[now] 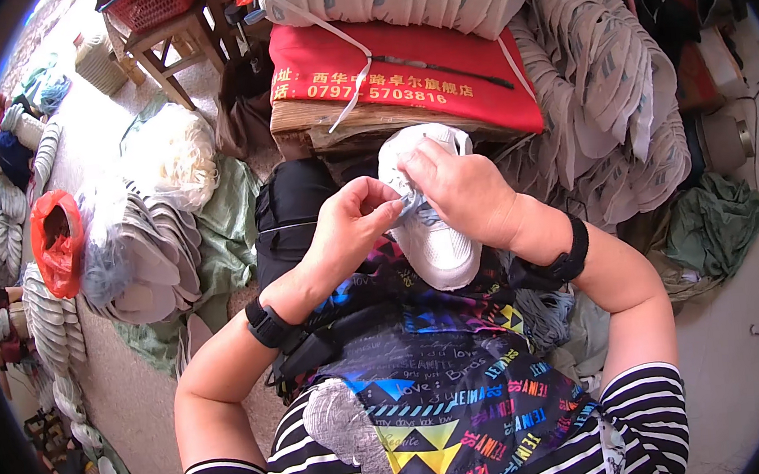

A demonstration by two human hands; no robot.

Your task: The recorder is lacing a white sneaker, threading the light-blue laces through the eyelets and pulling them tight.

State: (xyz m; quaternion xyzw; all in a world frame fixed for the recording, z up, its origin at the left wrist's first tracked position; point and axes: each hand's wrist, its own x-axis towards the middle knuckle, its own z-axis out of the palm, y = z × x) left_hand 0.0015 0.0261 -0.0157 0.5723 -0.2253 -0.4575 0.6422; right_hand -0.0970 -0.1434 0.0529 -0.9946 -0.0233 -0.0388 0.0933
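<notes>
A white sneaker [440, 259] rests on my lap, toe toward me, its heel end against the wooden block. Pale blue-grey shoelace [422, 211] shows across its front. My left hand [351, 226] is at the shoe's left side, thumb and forefinger pinched together on the lace. Over the upper part of the shoe lies my right hand [466, 189], its fingers bent and closed near the eyelets. What the right fingertips hold is hidden beneath them. A dark patterned apron [447, 385] covers my lap under the shoe.
Ahead stands a wooden block [298, 127] covered by a red cloth [401, 68], with a row of pale shoe uppers [404, 0] on top. More stacked uppers [601, 82] hang at the right. At left are stacked pieces [151, 257], a red plastic bag [58, 242] and a wooden stool [170, 61].
</notes>
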